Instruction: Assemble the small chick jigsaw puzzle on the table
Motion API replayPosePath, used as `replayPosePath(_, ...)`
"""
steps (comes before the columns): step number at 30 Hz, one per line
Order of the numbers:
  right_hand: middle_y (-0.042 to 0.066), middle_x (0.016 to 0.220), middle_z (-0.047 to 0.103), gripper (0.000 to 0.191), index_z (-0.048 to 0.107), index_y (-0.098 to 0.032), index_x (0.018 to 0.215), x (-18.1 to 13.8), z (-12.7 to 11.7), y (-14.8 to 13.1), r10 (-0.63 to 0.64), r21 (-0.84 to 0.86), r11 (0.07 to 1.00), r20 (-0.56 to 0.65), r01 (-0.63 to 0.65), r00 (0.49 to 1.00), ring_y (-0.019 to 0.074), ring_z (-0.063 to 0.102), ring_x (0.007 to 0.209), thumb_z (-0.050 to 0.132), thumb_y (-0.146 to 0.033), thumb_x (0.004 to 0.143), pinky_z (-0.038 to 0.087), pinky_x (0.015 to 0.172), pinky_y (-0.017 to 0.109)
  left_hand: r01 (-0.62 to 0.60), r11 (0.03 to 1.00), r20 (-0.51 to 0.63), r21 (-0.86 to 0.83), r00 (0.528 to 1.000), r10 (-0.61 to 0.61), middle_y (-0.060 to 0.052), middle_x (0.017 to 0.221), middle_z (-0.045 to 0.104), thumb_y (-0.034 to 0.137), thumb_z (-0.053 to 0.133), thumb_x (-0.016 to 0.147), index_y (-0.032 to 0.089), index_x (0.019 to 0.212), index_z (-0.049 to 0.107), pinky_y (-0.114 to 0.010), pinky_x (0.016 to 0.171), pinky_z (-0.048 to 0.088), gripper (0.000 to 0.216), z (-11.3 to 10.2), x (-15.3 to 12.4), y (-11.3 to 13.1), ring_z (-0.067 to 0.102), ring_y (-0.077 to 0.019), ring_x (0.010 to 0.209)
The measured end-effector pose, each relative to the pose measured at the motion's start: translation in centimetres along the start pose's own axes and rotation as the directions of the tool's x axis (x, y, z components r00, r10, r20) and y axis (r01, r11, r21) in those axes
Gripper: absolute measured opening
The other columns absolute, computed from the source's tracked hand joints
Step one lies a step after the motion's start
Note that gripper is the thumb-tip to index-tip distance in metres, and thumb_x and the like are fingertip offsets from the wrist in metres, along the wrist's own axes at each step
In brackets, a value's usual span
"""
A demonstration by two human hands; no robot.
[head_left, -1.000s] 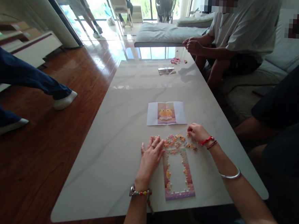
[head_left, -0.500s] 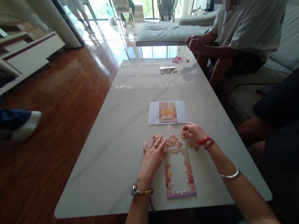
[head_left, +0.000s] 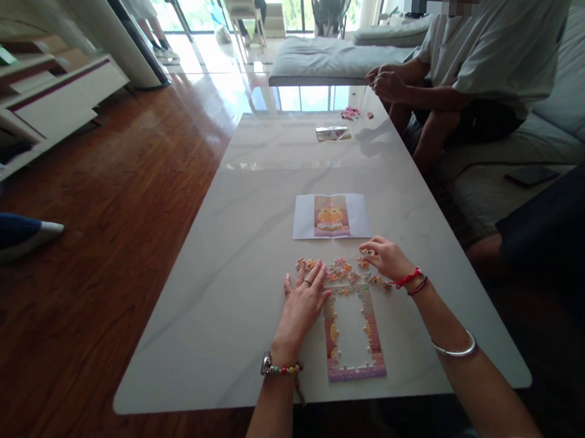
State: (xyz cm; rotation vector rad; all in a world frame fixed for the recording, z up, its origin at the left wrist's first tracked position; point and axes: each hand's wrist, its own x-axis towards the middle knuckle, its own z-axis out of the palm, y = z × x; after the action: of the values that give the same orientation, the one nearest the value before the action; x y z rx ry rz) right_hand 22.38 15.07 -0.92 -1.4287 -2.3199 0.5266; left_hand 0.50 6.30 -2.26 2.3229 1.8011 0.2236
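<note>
A jigsaw puzzle border (head_left: 377, 358) lies near the table's front edge, its edge pieces joined round a bare white middle. Beyond it, loose puzzle pieces (head_left: 340, 269) spread in a pile. My left hand (head_left: 302, 304) rests palm down at the pile's left side, fingers apart, its fingertips on or beside pieces. At the right end, my right hand (head_left: 386, 255) is bent over the pieces, thumb and forefinger closing round a small puzzle piece, partly hidden. A creased picture sheet (head_left: 331, 216) showing an orange character lies flat past the pile.
Farther along the white table (head_left: 207, 286) lie a silvery packet (head_left: 332, 134) and a small heap of pink pieces (head_left: 350, 113). A person (head_left: 493, 66) sits on the sofa at the right, hands together above the table's far corner. Another person's foot (head_left: 49, 229) shows at the left.
My right fingers have shifted slightly among the pieces at the right end. My left hand stays almost in place. The view has tilted a little, and the foot at left has moved.
</note>
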Motion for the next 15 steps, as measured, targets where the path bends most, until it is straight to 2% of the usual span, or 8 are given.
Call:
replayPosePath(2,0.005,0.087,0.056,0.021,0.061,-0.017,0.092,0.5,0.1,-0.5,-0.015,0.021,1.0,-0.035,0.016,0.999,0.011,0.054,0.068,0.057,-0.019,0.072,0.044,0.069,0.024,-0.001,1.0,-0.015,-0.002,1.0,0.001,-0.003,0.138,0.028,0.036,0.037,0.083,0.029,0.131,0.023,-0.054,0.097,0.022,0.05,-0.1,0.0,0.0,0.012,-0.0227,0.13)
replayPosePath(4,0.005,0.09,0.056,0.023,0.061,-0.017,0.093,1.4,0.7,-1.5,-0.06,0.033,0.998,0.021,0.06,0.998,0.0118,0.055,0.074,0.059,-0.018,0.07,0.044,0.071,0.024,0.004,1.0,-0.03,-0.003,1.0,-0.004,-0.003,0.138,0.028,0.036,0.036,0.084,0.028,0.13,0.026,-0.053,0.098,0.024,0.048,-0.3,0.0,0.0,0.012,-0.0227,0.13)
replayPosePath(7,0.006,0.087,0.058,0.013,0.063,-0.016,0.08,3.0,2.2,-3.0,-0.023,0.0,1.0,0.135,0.023,0.991,0.0133,0.055,0.078,0.062,-0.017,0.068,0.043,0.071,0.024,0.014,1.0,-0.044,-0.02,0.999,-0.014,-0.003,0.137,0.029,0.036,0.034,0.084,0.027,0.129,0.03,-0.05,0.098,0.026,0.045,-0.5,0.0,0.1,0.014,-0.0231,0.129)
replayPosePath(10,0.006,0.078,0.06,0.003,0.062,-0.014,0.066,4.1,3.0,-3.7,0.041,-0.012,0.999,0.166,-0.039,0.985,0.014,0.056,0.073,0.063,-0.013,0.064,0.043,0.066,0.023,0.006,0.998,-0.06,-0.065,0.998,-0.01,-0.004,0.136,0.031,0.035,0.034,0.085,0.026,0.128,0.032,-0.048,0.097,0.028,0.044,-0.7,-0.3,0.1,0.016,-0.0234,0.129)
replayPosePath(13,0.004,0.07,0.062,0.004,0.061,-0.014,0.069,4.0,2.2,-3.9,0.079,0.011,0.997,0.151,-0.082,0.985,0.0122,0.057,0.067,0.061,-0.012,0.065,0.044,0.063,0.022,-0.003,0.993,-0.093,-0.12,0.996,-0.008,-0.006,0.134,0.035,0.033,0.038,0.084,0.025,0.125,0.036,-0.046,0.096,0.03,0.042,-1.0,-0.4,0.0,0.02,-0.024,0.128)
replayPosePath(15,0.001,0.068,0.063,0.009,0.061,-0.015,0.078,2.9,1.1,-4.1,0.13,0.126,0.981,0.112,-0.144,0.985,0.0102,0.058,0.063,0.058,-0.017,0.069,0.044,0.06,0.02,-0.025,0.986,-0.139,-0.165,0.99,0.002,-0.008,0.132,0.038,0.03,0.041,0.083,0.024,0.123,0.039,-0.043,0.096,0.032,0.041,-1.2,-0.5,-0.1,0.025,-0.0234,0.126)
